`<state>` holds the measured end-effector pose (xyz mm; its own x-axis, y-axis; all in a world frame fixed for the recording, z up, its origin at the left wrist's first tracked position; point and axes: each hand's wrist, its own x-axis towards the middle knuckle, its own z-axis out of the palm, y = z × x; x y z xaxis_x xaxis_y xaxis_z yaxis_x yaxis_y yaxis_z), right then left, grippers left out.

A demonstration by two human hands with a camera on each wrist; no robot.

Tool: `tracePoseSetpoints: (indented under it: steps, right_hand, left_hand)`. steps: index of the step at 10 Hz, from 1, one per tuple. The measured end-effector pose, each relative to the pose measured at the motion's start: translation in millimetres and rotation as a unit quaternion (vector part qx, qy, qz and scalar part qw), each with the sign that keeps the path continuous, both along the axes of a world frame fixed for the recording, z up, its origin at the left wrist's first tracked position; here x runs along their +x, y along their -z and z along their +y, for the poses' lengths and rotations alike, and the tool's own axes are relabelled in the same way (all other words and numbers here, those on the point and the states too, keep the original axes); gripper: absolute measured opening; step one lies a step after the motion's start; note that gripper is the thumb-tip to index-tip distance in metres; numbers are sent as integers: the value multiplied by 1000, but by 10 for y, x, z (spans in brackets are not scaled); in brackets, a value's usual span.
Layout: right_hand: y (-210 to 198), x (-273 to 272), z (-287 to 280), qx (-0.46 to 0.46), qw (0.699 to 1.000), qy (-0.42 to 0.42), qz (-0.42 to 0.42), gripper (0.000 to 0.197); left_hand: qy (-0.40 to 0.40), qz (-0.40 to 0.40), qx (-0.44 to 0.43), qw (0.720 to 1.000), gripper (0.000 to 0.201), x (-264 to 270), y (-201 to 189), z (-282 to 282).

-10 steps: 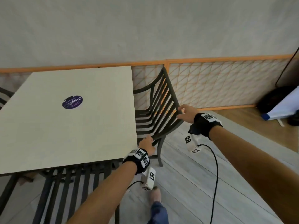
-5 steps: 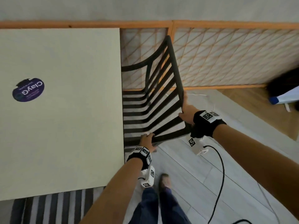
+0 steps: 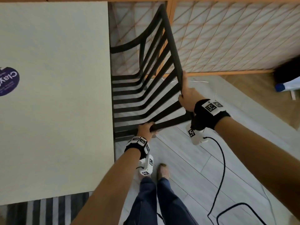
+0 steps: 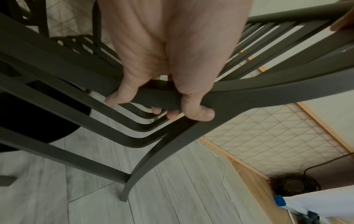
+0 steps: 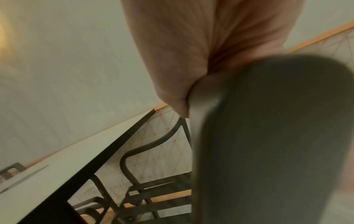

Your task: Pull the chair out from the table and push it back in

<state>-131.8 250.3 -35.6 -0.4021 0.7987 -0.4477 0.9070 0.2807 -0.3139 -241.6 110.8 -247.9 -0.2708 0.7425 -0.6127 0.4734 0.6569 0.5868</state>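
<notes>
A dark slatted chair stands at the right side of the cream table, its seat partly under the table edge. My left hand grips the near armrest bar of the chair, fingers and thumb curled round it. My right hand grips the top rail of the backrest near its near corner. In the right wrist view the rail fills the frame, blurred, against my palm; the fingers are hidden there.
A low orange-framed lattice fence runs behind the chair. A second slatted chair sits at the table's near edge. A black cable trails on the grey plank floor by my legs. A dark bundle and blue-white object lie far right.
The view has tipped down and closed in on the chair. Both hands kept their grip; the right hand slid from the backrest's side to its top rail near the corner.
</notes>
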Motion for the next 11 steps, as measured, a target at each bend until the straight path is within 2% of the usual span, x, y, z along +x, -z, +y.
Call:
tracePoseSetpoints:
  steps: [1,2,3,5,6,8,9,10,11]
  right_hand:
    - [82,85,-188,-31,999,21,39,84]
    - [97,109,-350,-38,996,23,74,85]
    - [116,98,-320,-50,994,36,85,89]
    - [103,140,-365,-48,994,37,96,90]
    - [118,214,-424,-31,993,33,105,92]
    - [-42,373,-664,-66,994,32,86,91]
    - [-140,414,-737,-47,995,14,82,83]
    - [-296,524,-924,-21,997,6,69,62]
    - [-444,727,-1091,27,996,-19,82,52]
  left_hand:
    - [-13,-22,-6,1000,43,-13,155,-256]
    - [9,-4,-9,1000,45,-47,130,-423]
    - [18,-10,9,1000,42,-61,-86,-389]
    - [12,50,1,999,32,17,-358,-410]
    - [38,86,7,996,34,3,-502,-489]
    - [34,116,13,993,50,-18,-756,-709]
    - [25,125,22,992,53,18,-896,-854]
    - [15,135,27,990,54,103,-1105,-1092]
    - [5,155,48,987,54,212,-1206,-1360]
